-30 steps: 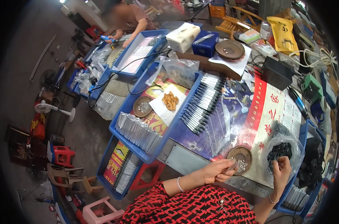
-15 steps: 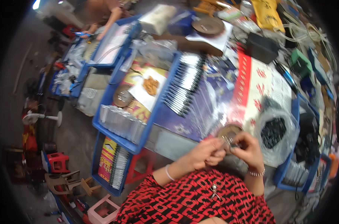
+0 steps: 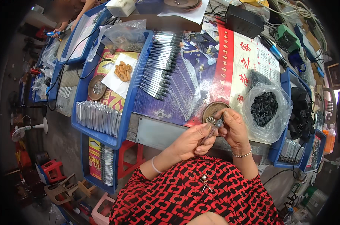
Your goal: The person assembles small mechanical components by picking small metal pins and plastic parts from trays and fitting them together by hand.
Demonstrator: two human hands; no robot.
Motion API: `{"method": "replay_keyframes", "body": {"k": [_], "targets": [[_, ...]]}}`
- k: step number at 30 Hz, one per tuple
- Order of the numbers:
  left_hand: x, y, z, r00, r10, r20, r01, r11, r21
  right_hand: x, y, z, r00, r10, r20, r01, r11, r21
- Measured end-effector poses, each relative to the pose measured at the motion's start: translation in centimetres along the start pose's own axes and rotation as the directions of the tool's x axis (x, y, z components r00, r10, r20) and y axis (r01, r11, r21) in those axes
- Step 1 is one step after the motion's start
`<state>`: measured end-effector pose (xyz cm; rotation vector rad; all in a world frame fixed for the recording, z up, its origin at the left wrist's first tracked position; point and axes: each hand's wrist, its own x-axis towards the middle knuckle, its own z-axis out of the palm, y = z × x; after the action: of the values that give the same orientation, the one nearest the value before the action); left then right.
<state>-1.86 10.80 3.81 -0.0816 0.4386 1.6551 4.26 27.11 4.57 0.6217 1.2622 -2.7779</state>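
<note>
Both my hands meet over the near edge of the table, in front of a small round brown dish point(image 3: 215, 106) that holds tiny metal pieces. My left hand point(image 3: 194, 141) is closed around a slim metal piece point(image 3: 210, 134), mostly hidden by the fingers. Between the fingertips of my right hand point(image 3: 234, 126) is a small dark grey knob-like part point(image 3: 219, 123), close to the left fingers. Whether the two pieces touch, I cannot tell. To the right lies an open clear plastic bag point(image 3: 248, 118) full of small black parts point(image 3: 265, 108).
Thin metal rods with dark ends point(image 3: 160, 63) lie in a row left of centre. A blue tray point(image 3: 129, 108) beside them holds bare metal rods point(image 3: 98, 118), a brown dish point(image 3: 91, 90) and orange-brown pieces point(image 3: 123, 71) on paper. Another person's hand point(image 3: 56, 33) works at the far left.
The view has shifted, so the table things appear farther left and up. My hands stay close together by the small dish; the dark part in my right fingers now shows more clearly.
</note>
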Motion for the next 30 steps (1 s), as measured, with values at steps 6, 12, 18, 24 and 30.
{"method": "replay_keyframes", "body": {"k": [6, 12, 18, 24, 30], "targets": [[0.0, 0.1, 0.1, 1.000, -0.003, -0.007, 0.002, 1.000, -0.018, 0.3, 0.5, 0.4, 1.000, -0.026, -0.018, 0.025, 0.999, -0.046], [-0.1, 0.0, -0.2, 0.999, -0.003, -0.032, 0.001, 0.999, -0.041, 0.5, 0.8, 0.7, 0.996, -0.065, -0.055, 0.057, 0.989, -0.137], [-0.1, -0.2, -0.2, 0.998, 0.009, -0.057, -0.014, 0.997, -0.082, 0.5, 1.3, 1.1, 0.992, -0.116, -0.052, 0.105, 0.978, -0.182], [-0.2, -0.1, 0.1, 0.996, 0.036, -0.079, -0.043, 0.994, -0.099, 0.4, 2.2, 2.0, 0.969, -0.248, 0.000, 0.230, 0.900, -0.371], [-0.3, -0.1, -0.1, 0.991, 0.055, -0.119, -0.072, 0.987, -0.141, 0.6, 2.6, 2.1, 0.938, -0.346, 0.031, 0.302, 0.768, -0.565]]}}
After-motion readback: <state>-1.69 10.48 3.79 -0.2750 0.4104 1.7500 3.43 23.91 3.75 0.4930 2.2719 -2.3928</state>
